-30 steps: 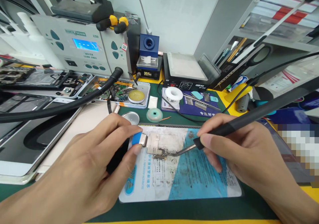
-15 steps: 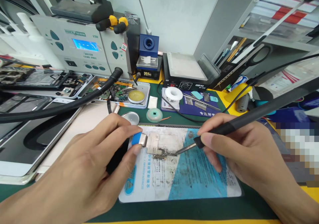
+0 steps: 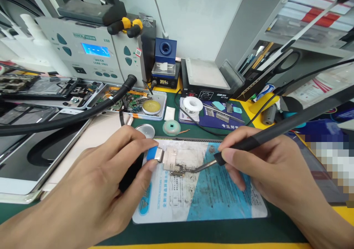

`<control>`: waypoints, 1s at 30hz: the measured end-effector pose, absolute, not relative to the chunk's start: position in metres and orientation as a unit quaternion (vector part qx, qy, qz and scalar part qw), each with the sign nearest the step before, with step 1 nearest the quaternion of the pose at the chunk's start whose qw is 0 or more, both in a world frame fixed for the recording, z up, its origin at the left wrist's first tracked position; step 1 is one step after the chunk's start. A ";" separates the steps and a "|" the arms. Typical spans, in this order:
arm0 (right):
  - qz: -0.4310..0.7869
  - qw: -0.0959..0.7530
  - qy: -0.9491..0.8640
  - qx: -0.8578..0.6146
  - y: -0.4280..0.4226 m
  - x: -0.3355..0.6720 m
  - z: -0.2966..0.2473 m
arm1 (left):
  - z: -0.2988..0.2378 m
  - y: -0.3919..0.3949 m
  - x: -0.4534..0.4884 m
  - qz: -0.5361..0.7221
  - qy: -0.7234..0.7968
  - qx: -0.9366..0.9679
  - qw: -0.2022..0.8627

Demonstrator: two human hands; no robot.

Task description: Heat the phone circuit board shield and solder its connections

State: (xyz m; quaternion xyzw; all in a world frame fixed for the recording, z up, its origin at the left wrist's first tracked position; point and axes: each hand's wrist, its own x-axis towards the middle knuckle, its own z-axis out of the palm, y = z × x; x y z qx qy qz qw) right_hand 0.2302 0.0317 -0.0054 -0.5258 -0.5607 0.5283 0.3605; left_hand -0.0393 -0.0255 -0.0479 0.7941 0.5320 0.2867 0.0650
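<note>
My left hand (image 3: 110,179) pinches a blue piece with a shiny metal end (image 3: 155,154) between thumb and fingers. Against that metal end lies a pale, flat plate (image 3: 169,156), and just below it a small circuit board (image 3: 179,169). In my right hand (image 3: 257,164) is a soldering iron (image 3: 246,142), slanting down to the left. Its bent tip reaches the board's right end; whether it touches cannot be told. All this is over a stained white and blue printed mat (image 3: 221,201).
Behind the mat are a green braid reel (image 3: 171,127), a solder spool (image 3: 193,104) and a tray of circuit boards (image 3: 163,97) holding a tin of yellow paste (image 3: 151,107). A rework station (image 3: 96,62) stands back left, its black hose (image 3: 63,122) crossing above phone parts. A hot plate (image 3: 207,73) sits behind.
Almost nothing differs. Both hands keep their grips, and the iron's tip remains at the board's right end; the view has shifted very slightly.
</note>
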 end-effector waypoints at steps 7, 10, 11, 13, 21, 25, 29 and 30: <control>0.512 0.366 -0.546 -0.553 0.028 0.226 -0.002 | -0.048 -0.027 -0.040 0.280 0.530 0.798 0.058; 0.520 0.360 -0.557 -0.538 0.029 0.228 -0.004 | -0.048 -0.027 -0.040 0.281 0.527 0.800 0.058; 0.526 0.358 -0.560 -0.531 0.029 0.229 -0.005 | -0.048 -0.027 -0.040 0.282 0.527 0.799 0.059; 0.533 0.357 -0.560 -0.525 0.030 0.231 -0.007 | -0.048 -0.026 -0.040 0.284 0.529 0.798 0.061; 0.528 0.363 -0.560 -0.526 0.030 0.231 -0.007 | -0.048 -0.026 -0.040 0.275 0.536 0.796 0.057; 0.522 0.364 -0.549 -0.542 0.029 0.228 -0.005 | -0.048 -0.029 -0.041 0.274 0.534 0.798 0.055; 0.524 0.364 -0.552 -0.537 0.030 0.228 -0.005 | -0.048 -0.027 -0.041 0.274 0.534 0.798 0.059; 0.528 0.361 -0.555 -0.532 0.030 0.228 -0.005 | -0.048 -0.027 -0.040 0.276 0.532 0.798 0.059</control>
